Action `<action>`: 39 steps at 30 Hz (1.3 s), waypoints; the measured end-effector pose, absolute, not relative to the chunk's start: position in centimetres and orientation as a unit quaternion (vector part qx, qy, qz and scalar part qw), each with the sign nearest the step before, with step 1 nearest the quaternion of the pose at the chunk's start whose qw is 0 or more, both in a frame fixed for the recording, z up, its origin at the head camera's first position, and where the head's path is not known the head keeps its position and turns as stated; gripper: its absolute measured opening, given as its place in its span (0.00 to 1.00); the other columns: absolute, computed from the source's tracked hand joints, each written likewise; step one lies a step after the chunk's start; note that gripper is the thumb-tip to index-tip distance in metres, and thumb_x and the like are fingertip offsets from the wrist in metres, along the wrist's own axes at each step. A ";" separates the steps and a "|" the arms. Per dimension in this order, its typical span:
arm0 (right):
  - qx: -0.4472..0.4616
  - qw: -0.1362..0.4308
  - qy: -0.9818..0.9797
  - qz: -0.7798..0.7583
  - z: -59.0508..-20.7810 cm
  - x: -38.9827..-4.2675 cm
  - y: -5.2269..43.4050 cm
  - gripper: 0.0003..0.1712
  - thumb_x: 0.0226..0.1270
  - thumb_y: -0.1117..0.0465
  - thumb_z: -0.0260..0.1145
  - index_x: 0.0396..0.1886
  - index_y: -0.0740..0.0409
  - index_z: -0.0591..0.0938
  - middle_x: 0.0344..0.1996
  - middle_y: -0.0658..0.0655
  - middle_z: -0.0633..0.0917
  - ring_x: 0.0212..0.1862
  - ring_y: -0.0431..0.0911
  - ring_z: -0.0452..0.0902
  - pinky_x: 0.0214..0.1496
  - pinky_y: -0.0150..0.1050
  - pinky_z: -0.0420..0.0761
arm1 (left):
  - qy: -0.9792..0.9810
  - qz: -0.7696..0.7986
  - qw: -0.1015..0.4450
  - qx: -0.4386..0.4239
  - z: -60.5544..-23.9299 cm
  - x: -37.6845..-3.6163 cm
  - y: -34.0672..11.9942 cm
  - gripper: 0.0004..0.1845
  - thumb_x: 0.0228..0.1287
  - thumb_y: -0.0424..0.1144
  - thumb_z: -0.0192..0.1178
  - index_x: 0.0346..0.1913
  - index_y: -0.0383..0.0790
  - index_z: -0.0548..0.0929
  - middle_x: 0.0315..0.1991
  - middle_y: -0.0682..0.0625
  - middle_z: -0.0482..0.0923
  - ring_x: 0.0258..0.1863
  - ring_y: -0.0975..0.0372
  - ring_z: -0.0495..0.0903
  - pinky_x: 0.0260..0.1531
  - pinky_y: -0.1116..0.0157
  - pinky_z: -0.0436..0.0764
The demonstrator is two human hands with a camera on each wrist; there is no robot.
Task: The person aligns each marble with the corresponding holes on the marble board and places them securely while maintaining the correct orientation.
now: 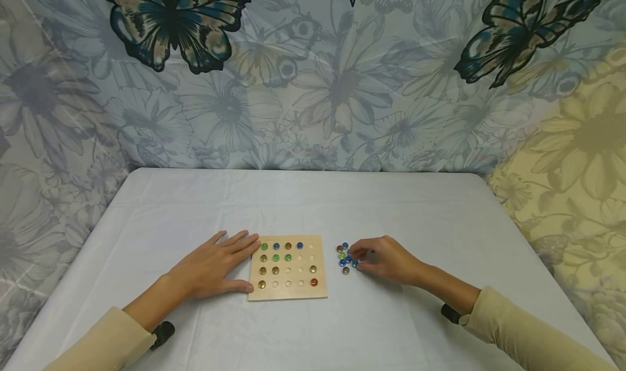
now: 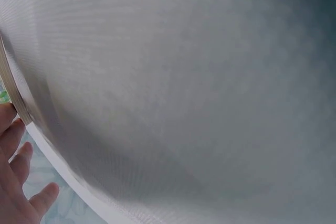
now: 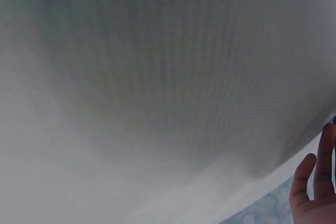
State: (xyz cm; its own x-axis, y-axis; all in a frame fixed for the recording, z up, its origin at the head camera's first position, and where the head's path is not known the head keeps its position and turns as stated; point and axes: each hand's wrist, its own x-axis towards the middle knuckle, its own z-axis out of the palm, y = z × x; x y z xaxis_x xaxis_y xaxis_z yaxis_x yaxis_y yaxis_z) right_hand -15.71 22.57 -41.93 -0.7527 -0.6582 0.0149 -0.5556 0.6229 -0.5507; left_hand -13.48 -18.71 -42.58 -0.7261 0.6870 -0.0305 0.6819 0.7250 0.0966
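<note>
Our right fingers (image 1: pixel 361 254) are curled down over the pile of marbles (image 1: pixel 345 257), thumb and fingertips meeting at its right edge. We cannot tell whether a marble is actually pinched between them, as the knuckles hide the tips. The right hand (image 1: pixel 383 261) arches above the cloth (image 1: pixel 391 208) just right of the board (image 1: pixel 287 267), wrist low, and the forearm runs back to the lower right into a beige sleeve (image 1: pixel 518 333) with a dark strap at the cuff.

The marbles lie loose in a small cluster close to the board's right side: blue, green, amber and brown ones, touching or nearly touching each other.

Our left fingers (image 1: pixel 239 243) are stretched out flat and slightly spread, their tips against the board's left edge near its far corner, while the thumb lies along the near part of that edge. The left hand (image 1: pixel 215 266) holds nothing; it rests palm down on the cloth. Its forearm slants back to the lower left into the other sleeve (image 1: pixel 105 344).

The board is a square of pale wood with rows of shallow holes. Marbles fill the left columns and most of the far row, and two more sit in the right column; the remaining holes are bare.

In the wrist views we see only grey cloth close up, with fingertips at the frame edge (image 2: pixel 13 145) (image 3: pixel 315 182).
</note>
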 end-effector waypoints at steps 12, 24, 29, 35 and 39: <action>-0.354 0.062 0.889 -0.282 -41.1 -16.3 22.2 0.17 0.59 0.68 0.74 0.49 0.60 0.85 0.40 0.48 0.88 0.41 0.38 0.81 0.46 0.40 0.83 | 0.928 0.041 0.037 0.367 -42.6 -13.4 -18.8 0.50 0.61 0.77 0.47 0.78 0.46 0.61 0.77 0.51 0.57 0.75 0.52 0.58 0.71 0.42 0.57; -0.361 0.062 0.881 -0.301 -41.1 -17.1 19.7 0.17 0.59 0.67 0.75 0.49 0.60 0.85 0.39 0.47 0.89 0.40 0.36 0.81 0.47 0.41 0.84 | 0.928 0.040 0.036 0.369 -42.6 -13.6 -18.8 0.51 0.61 0.77 0.46 0.78 0.46 0.61 0.77 0.51 0.57 0.75 0.52 0.57 0.70 0.41 0.57; -0.368 0.066 0.877 -0.301 -41.2 -17.4 18.3 0.17 0.60 0.66 0.74 0.49 0.59 0.85 0.39 0.46 0.89 0.40 0.37 0.82 0.45 0.39 0.84 | 0.928 0.040 0.034 0.369 -42.7 -13.6 -18.8 0.51 0.61 0.77 0.45 0.78 0.46 0.61 0.77 0.51 0.57 0.75 0.52 0.57 0.70 0.42 0.57; -0.388 0.069 0.864 -0.314 -41.1 -17.5 17.0 0.16 0.61 0.67 0.74 0.49 0.61 0.85 0.39 0.49 0.89 0.40 0.36 0.82 0.41 0.38 0.84 | 0.927 0.044 0.031 0.371 -42.8 -13.6 -18.8 0.50 0.61 0.77 0.46 0.78 0.46 0.61 0.77 0.51 0.58 0.75 0.52 0.58 0.70 0.41 0.57; -0.395 0.073 0.860 -0.315 -41.2 -17.5 16.3 0.16 0.61 0.67 0.73 0.49 0.61 0.85 0.40 0.50 0.89 0.41 0.37 0.82 0.42 0.39 0.84 | 0.926 0.044 0.026 0.373 -42.8 -13.6 -18.8 0.50 0.61 0.76 0.47 0.77 0.46 0.62 0.77 0.50 0.58 0.75 0.52 0.58 0.70 0.41 0.58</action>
State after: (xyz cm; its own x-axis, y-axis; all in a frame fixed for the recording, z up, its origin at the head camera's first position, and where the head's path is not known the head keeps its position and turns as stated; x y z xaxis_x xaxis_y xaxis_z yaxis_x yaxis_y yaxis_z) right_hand -17.54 16.28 -41.21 -0.6776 -0.7250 0.1233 -0.6330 0.4896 -0.5997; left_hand -13.57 -18.82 -42.79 -0.7204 0.6934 -0.0157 0.6888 0.7179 0.1013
